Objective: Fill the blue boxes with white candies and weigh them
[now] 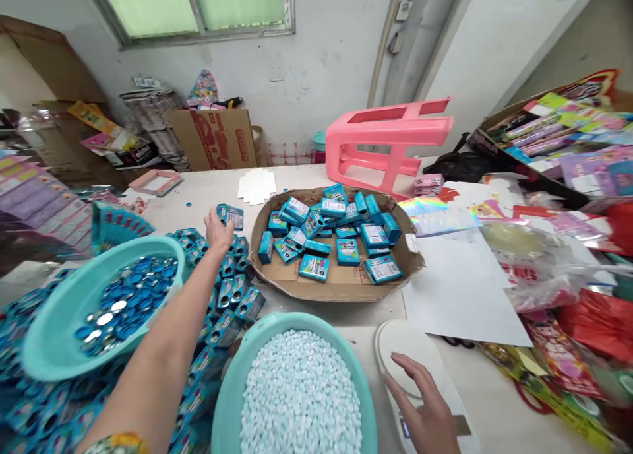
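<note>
My left hand [219,232] is closed on a small blue box [231,217], above the far end of a pile of open blue boxes [226,293]. My right hand [420,401] has its fingers apart and holds nothing, over a white scale [410,355]. A cardboard tray [331,291] holds several closed blue boxes [314,267]. Between my arms stands a teal basin [366,401] full of pale candies [301,394]. Another teal basin [49,348], left of my left forearm, contains blue and silver round lids [133,295].
A pink stool [388,140] lies on its side behind the tray. White paper [459,282] covers part of the right side, beside plastic bags [534,256] and red-handled scissors [531,398]. A brown carton [212,139] stands near the wall.
</note>
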